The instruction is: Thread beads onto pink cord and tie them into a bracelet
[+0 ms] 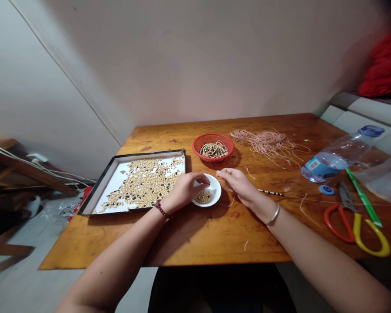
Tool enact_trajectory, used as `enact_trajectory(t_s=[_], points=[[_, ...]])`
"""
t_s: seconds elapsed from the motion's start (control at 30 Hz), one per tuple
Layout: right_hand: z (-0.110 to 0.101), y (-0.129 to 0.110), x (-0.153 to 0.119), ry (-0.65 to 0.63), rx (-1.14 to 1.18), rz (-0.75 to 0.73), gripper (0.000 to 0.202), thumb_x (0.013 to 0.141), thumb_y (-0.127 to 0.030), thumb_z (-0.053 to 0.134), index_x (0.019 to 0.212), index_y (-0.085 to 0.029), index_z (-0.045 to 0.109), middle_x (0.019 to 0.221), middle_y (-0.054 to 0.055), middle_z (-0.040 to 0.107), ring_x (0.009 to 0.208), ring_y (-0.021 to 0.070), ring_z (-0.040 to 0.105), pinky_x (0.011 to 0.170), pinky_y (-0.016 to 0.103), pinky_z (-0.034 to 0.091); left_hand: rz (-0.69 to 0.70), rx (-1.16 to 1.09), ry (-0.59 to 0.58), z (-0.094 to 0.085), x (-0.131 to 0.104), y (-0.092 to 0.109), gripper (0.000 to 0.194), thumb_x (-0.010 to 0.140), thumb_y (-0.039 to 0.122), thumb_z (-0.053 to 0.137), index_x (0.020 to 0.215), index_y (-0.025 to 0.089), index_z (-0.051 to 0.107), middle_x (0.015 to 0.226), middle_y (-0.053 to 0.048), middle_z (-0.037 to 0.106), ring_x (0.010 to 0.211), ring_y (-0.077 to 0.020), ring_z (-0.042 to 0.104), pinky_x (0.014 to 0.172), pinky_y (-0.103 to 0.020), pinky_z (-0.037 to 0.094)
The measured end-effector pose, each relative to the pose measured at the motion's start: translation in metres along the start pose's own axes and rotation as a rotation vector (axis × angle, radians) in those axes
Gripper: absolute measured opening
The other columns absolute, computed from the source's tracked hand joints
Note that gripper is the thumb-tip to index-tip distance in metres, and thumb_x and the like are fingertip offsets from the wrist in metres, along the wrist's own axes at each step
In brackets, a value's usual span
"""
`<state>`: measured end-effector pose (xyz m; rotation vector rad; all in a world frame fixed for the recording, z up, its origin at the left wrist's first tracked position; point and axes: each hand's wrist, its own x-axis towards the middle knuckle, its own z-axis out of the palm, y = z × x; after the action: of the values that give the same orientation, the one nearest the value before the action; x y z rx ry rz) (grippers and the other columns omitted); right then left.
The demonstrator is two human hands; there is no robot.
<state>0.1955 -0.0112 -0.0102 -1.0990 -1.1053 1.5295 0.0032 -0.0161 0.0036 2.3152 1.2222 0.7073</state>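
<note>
My left hand [189,188] reaches over the white bowl [217,191] of small beads [203,197], its fingertips bent down at the beads; whether it pinches one is too small to tell. Just right of the bowl, my right hand [237,181] is closed in a pinch on a thin string. A strand of dark and pale beads [271,192] comes out from beside the right wrist, and its string [316,201] runs on to the right. Left of the bowl lies a black-edged tray [185,157] spread with tan and dark beads.
Behind the bowl stands a red basket [214,159] of strung beads, with a pink string tangle [267,143] beside it. At the right are a tilted plastic bottle [340,156], a blue cap [326,189], red-and-yellow scissors [348,217] and a green strip [365,198].
</note>
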Motion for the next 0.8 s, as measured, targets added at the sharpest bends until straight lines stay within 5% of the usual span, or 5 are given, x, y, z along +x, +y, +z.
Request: enact_trajectory(t_s=[0.1, 0.23, 0.8], points=[[-0.0006, 0.0044, 0.0037, 0.044, -0.225, -0.161, 0.027, 0.064, -0.036, 0.069, 0.056, -0.015, 0.055, 0.054, -0.003, 0.048, 0.050, 0.0064, 0.037, 0.046, 0.020, 0.027, -0.035, -0.129, 0.035, 0.0002, 0.0020, -0.0030, 0.011, 0.083, 0.023, 0.061, 0.087, 0.015, 0.067, 0.088, -0.005, 0.071, 0.078, -0.0146, 0.064, 0.074, -0.026, 0.048], [-0.0027, 0.0073, 0.0047, 0.017, -0.399, -0.216, 0.025, 0.063, -0.033, 0.065, 0.051, -0.016, 0.051, 0.046, -0.007, 0.037, 0.046, 0.0056, 0.028, 0.044, 0.021, 0.020, -0.065, -0.194, 0.042, 0.0002, 0.0035, -0.0034, 0.012, 0.082, 0.025, 0.063, 0.087, 0.015, 0.068, 0.087, -0.005, 0.072, 0.076, -0.0136, 0.064, 0.073, -0.025, 0.049], [0.0008, 0.0102, 0.0026, -0.030, -0.510, -0.220, 0.021, 0.065, -0.034, 0.060, 0.055, -0.016, 0.053, 0.045, -0.007, 0.035, 0.045, 0.0064, 0.026, 0.044, 0.022, 0.018, -0.032, -0.167, 0.028, 0.0005, 0.0024, -0.0005, 0.012, 0.082, 0.025, 0.062, 0.084, 0.015, 0.068, 0.085, -0.004, 0.072, 0.075, -0.0136, 0.065, 0.072, -0.024, 0.048]])
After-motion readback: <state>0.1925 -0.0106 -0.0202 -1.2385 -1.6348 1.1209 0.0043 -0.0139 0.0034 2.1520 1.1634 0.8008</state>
